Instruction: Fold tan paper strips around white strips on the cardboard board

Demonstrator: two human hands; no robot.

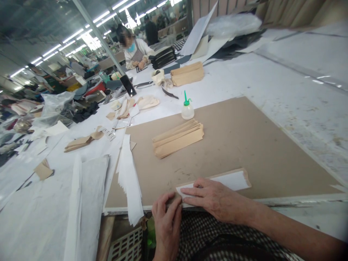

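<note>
A long tan strip (234, 179), faced with smooth white paper, lies at the six-o'clock edge of the matte brown cardboard mat (244, 141). The left hand (166, 214) pinches the strip's left end with its fingers closed. The right hand (214, 200) presses flat on it, fingers spread. A fanned stack of tan strips (178, 139) sits at eleven o'clock, and limp white paper slips (129, 174) lie at nine.

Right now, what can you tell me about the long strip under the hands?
The strip is long and thin, tan at its edges with a white face, like paper or card. It lies flat along the near edge of the brown board. The right hand presses on it; the left hand pinches its left end.
</note>
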